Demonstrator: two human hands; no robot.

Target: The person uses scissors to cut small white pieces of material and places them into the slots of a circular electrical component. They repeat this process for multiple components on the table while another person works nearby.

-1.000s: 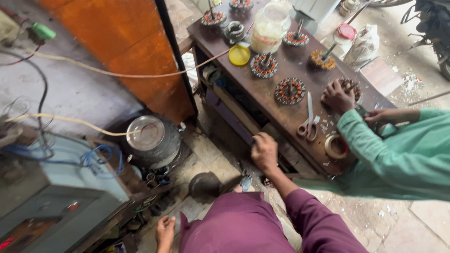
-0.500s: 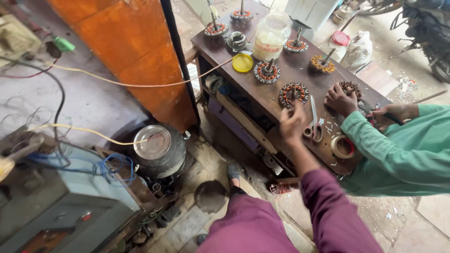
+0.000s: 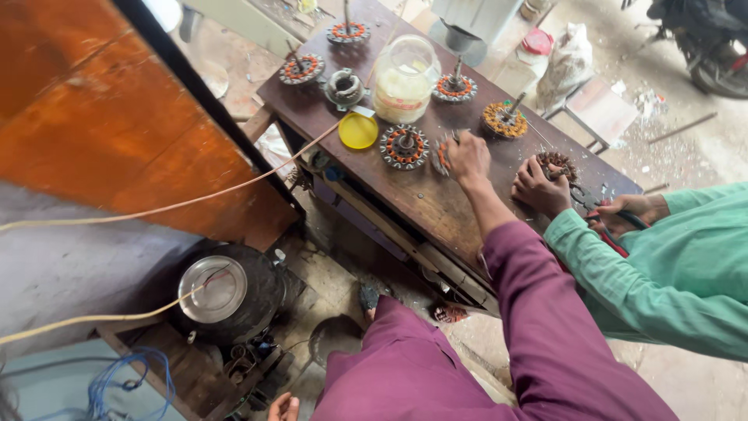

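Note:
My right hand reaches over the dark wooden table and closes on a copper-wound stator, which is tipped up on its edge. Another wound stator lies flat just left of it, next to a yellow lid. My left hand is low at the bottom edge beside my purple-clad knee; only part of it shows and I cannot tell whether it holds anything.
A co-worker in a green sleeve has one hand on a stator and the other on a red-handled tool. A glass jar and several more stators stand on the table. A lidded metal pot sits on the floor.
My right hand rose from the table's front edge to the tabletop and took hold of the stator. The view shifted closer to the table.

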